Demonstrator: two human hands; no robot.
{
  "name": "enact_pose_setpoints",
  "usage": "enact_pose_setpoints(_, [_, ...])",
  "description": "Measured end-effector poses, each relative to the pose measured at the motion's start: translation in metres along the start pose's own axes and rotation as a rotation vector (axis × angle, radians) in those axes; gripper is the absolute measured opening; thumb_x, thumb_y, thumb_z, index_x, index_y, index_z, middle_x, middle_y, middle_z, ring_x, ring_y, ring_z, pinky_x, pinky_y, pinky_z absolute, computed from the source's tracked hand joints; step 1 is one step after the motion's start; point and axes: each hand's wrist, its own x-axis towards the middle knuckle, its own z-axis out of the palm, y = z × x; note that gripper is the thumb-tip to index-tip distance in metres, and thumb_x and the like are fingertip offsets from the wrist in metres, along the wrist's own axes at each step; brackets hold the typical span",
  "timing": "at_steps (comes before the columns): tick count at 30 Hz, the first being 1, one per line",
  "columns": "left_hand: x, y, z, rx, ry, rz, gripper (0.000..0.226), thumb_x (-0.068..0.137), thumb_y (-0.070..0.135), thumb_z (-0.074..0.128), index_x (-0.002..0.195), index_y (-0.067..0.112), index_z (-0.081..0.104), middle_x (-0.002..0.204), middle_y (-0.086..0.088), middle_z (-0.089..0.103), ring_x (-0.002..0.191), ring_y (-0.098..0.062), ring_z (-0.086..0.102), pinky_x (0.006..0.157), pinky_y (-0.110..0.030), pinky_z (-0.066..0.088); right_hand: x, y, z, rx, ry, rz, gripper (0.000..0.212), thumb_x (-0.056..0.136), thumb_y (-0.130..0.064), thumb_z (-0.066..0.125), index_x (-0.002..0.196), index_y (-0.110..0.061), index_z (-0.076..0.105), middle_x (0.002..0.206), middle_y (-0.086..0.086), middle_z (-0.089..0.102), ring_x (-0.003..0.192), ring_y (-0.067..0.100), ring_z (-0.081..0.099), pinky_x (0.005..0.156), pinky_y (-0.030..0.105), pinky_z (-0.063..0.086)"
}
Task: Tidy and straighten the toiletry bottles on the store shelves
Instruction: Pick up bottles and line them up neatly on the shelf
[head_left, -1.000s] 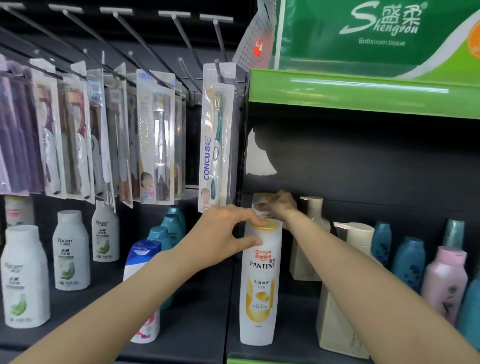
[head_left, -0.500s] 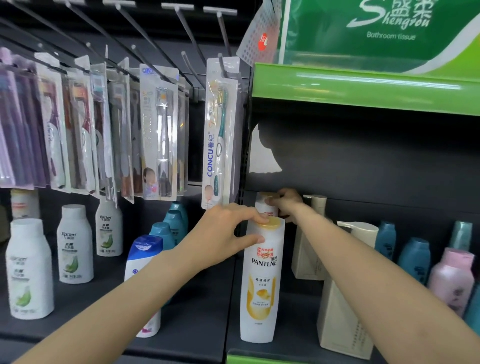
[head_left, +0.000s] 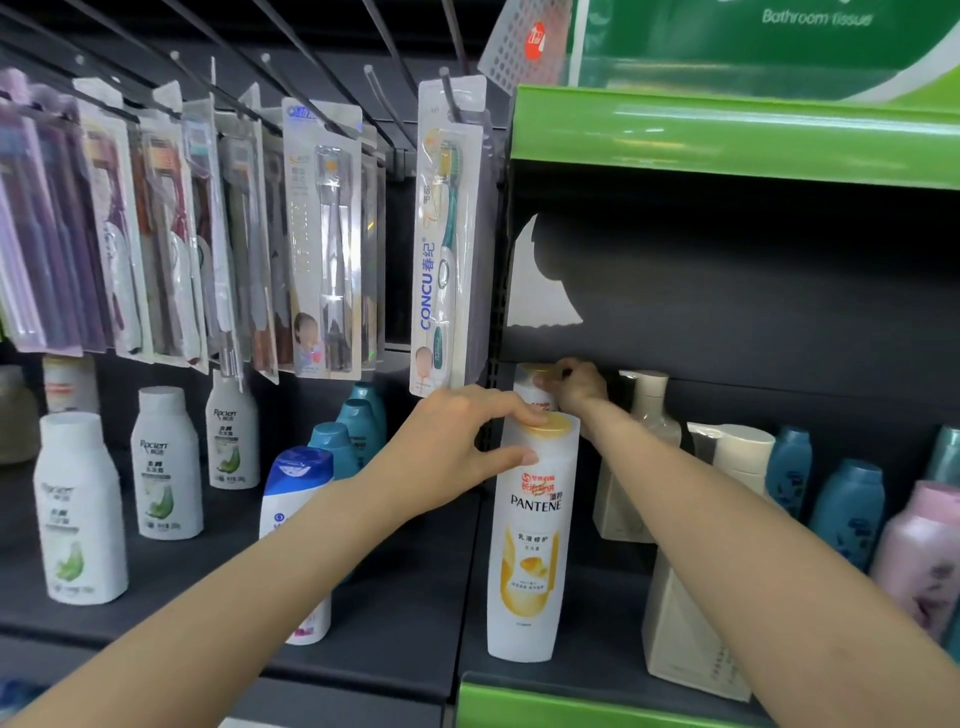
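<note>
On the dark shelf (head_left: 582, 670) just right of the upright divider, the front Pantene shampoo bottle (head_left: 530, 545) stands upright near the front edge with its label facing out. The left hand (head_left: 457, 447) grips its gold cap, fingers curled over the top and thumb pressed against the shoulder below. Directly behind it, near the back panel, the right hand (head_left: 576, 387) pinches the cap of a second Pantene bottle (head_left: 532, 387), whose body is mostly hidden by the front one.

The step in hand looks like lining these two bottles up in one file. To do it well, I would hold the front bottle steady with the left hand as an anchor, and use the right hand to turn the rear bottle so its label faces forward, then slide it along the shelf without lifting, until it sits square behind the front one. Both grips are high on tall, narrow bottles, so pushing from the cap could tip them; light pressure and a small twist suit better. The cream pump bottle (head_left: 644, 415) stands just beside the right wrist, so the forearm should stay clear of it.
</note>
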Motion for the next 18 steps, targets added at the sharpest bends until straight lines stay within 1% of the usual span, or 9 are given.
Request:
enact_pose_setpoints(4, [-0.001, -0.001, 0.001, -0.002, 0.001, -0.004, 0.036, 0.08, 0.03, 0.071, 0.116, 0.029, 0.063, 0.118, 0.01, 0.065, 0.108, -0.004, 0.056, 0.096, -0.028, 0.046, 0.0, 0.0, 0.002, -0.026, -0.005, -0.014, 0.038, 0.091, -0.019, 0.061, 0.125, -0.005, 0.053, 0.128, 0.013, 0.056, 0.116, 0.027, 0.054, 0.074, 0.024, 0.039])
enact_pose_setpoints(11, [0.0, -0.003, 0.003, -0.011, 0.014, -0.001, 0.037, 0.081, 0.031, 0.07, 0.116, 0.03, 0.063, 0.119, 0.011, 0.064, 0.11, -0.003, 0.055, 0.097, -0.026, 0.045, 0.003, 0.003, 0.0, -0.045, -0.025, -0.036, 0.042, 0.091, -0.021, 0.061, 0.128, -0.006, 0.051, 0.129, 0.013, 0.055, 0.116, 0.029, 0.054, 0.078, 0.028, 0.042])
enact_pose_setpoints(15, [-0.004, -0.001, 0.006, -0.062, 0.038, 0.001, 0.038, 0.083, 0.028, 0.069, 0.12, 0.029, 0.061, 0.122, 0.014, 0.062, 0.114, 0.001, 0.053, 0.101, -0.024, 0.043, 0.001, -0.003, -0.001, -0.118, -0.057, -0.055, 0.049, 0.089, -0.026, 0.063, 0.131, -0.005, 0.049, 0.132, 0.013, 0.055, 0.118, 0.03, 0.053, 0.083, 0.031, 0.044])
enact_pose_setpoints(18, [-0.007, 0.0, 0.008, -0.089, 0.038, -0.011, 0.04, 0.084, 0.025, 0.068, 0.123, 0.03, 0.059, 0.124, 0.016, 0.059, 0.118, 0.003, 0.05, 0.103, -0.017, 0.039, -0.011, -0.01, -0.007, -0.221, -0.04, -0.116, 0.054, 0.089, -0.026, 0.062, 0.136, -0.005, 0.045, 0.138, 0.013, 0.05, 0.125, 0.03, 0.048, 0.094, 0.033, 0.042])
